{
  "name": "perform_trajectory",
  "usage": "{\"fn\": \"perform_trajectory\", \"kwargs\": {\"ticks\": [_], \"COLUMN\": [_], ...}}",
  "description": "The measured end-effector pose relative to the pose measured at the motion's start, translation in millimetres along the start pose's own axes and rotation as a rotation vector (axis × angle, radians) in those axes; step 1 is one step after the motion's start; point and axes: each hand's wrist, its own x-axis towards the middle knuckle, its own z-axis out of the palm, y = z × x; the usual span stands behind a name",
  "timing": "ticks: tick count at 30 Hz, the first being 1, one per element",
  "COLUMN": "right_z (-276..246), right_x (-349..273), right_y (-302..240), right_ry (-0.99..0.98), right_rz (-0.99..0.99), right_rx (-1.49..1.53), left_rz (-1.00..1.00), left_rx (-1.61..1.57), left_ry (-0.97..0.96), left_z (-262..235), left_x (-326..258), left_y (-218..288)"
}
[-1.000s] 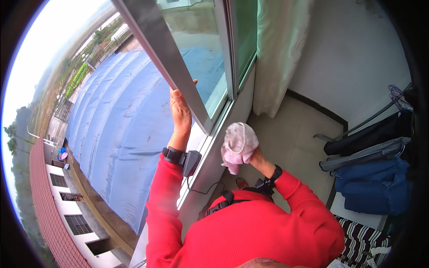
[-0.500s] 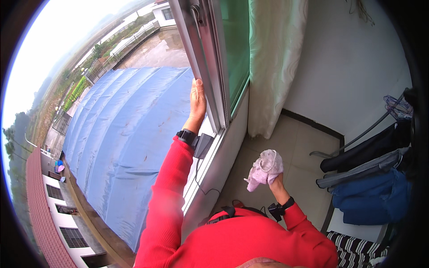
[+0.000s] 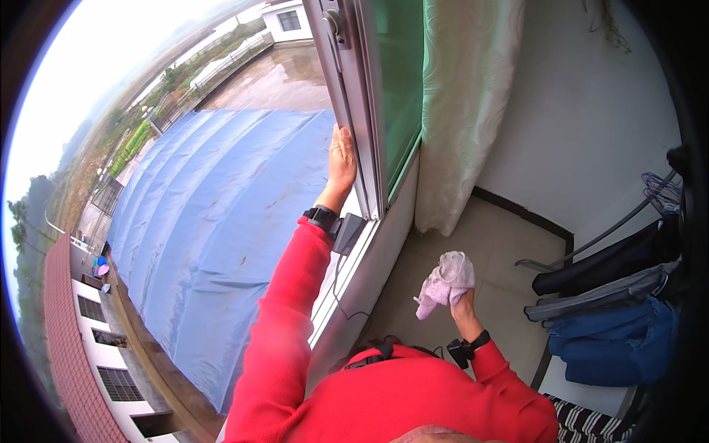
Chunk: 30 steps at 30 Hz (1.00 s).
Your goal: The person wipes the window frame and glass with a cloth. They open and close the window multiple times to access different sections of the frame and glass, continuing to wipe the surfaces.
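My left hand [image 3: 342,166] is at the upright edge of a metal window frame [image 3: 354,103], its thumb side pressed along the metal and part of its fingers hidden. The arm stretches forward beside the opening. To the right, over the tiled floor, my right hand [image 3: 463,304] grips a bunched pale pink cloth [image 3: 447,280] with a fluffy surface. Most of the fingers are covered by the cloth, which hangs down on its left side. A dark latch [image 3: 334,26] sits higher up on the frame.
Outside the opening spreads a large blue tarpaulin [image 3: 221,221], far below. A patterned curtain [image 3: 465,111] hangs right of the green-tinted glass [image 3: 399,81]. Dark trousers [image 3: 605,255] and jeans [image 3: 617,336] hang at the right on a rack. A cable [image 3: 338,292] trails over the sill.
The whole view has shifted slightly, so the window and room appear farther right. My left hand stays at the frame, and my right hand still holds the pink cloth.
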Motion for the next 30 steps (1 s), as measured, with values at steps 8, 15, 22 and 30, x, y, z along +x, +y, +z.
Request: {"fn": "perform_trajectory", "kwargs": {"ticks": [8,15,22,30], "right_z": [11,26,35,19], "right_x": [21,0,-3,-5], "right_y": [18,7,-9,6], "right_ry": [-0.251,-0.144,-0.04,0.006], "right_rz": [0.22,0.102,0.117,0.057], "right_rx": [0.258,-0.089,-0.044,-0.09], "left_rz": [0.21,0.483,0.485,0.488], "left_rx": [0.515,0.7,0.962,0.689], "left_ry": [0.294,0.372,0.279,0.123], "left_z": [-4,2,-9,-22], "left_x": [2,70,110,116], "left_y": [51,157,187,177]}}
